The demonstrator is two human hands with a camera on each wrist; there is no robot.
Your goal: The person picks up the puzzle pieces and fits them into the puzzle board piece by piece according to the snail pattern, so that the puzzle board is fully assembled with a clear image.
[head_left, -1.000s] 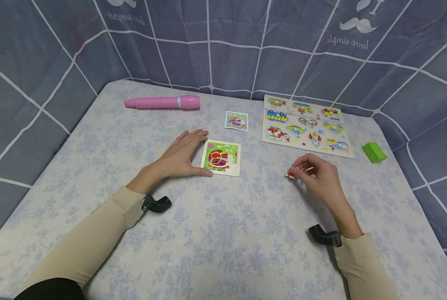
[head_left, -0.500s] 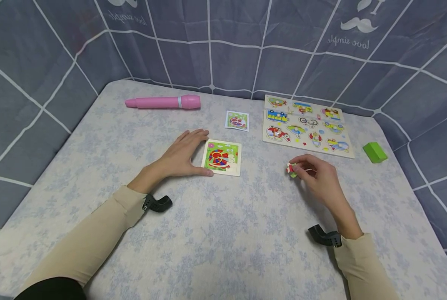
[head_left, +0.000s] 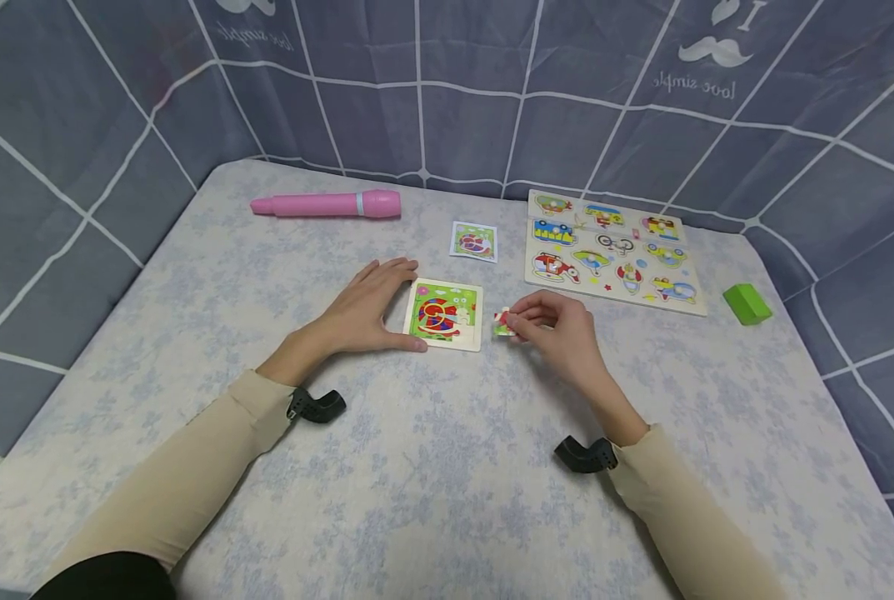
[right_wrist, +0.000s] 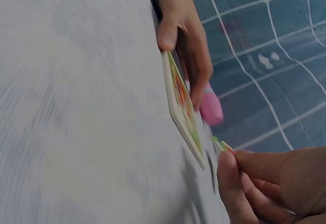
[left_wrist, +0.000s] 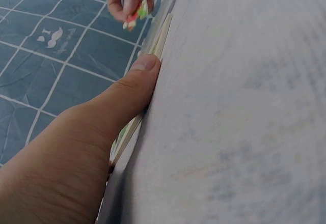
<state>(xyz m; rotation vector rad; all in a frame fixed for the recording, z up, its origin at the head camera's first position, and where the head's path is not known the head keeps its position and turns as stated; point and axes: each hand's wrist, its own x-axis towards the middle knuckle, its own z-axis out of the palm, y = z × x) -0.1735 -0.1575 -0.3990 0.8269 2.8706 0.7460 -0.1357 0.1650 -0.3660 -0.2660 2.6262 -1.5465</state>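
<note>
A small square jigsaw board [head_left: 476, 323] with a snail picture lies on the table, its right part showing bare wood. My left hand [head_left: 367, 312] holds it along the left side, thumb at the near corner and fingers at the far one. In the left wrist view the thumb [left_wrist: 133, 84] presses the board's edge. Just right of the board, my right hand [head_left: 559, 333] pinches a red, white and green puzzle piece [head_left: 501, 323] between thumb and fingertips. The right wrist view has this piece [right_wrist: 221, 144] raised close beside the board.
A picture card [head_left: 474, 242] lies behind the jigsaw board. To its right is a larger peg puzzle board [head_left: 611, 287] with vehicle shapes. A green block [head_left: 748, 305] sits at the far right, and a pink microphone-shaped tube [head_left: 312, 205] at the back left. A tile-patterned curtain [head_left: 469, 125] rises behind the table.
My right hand has carried the puzzle piece leftward, close to the jigsaw board, and the piece has been turned in the fingers. My left hand and the board have stayed in place.
</note>
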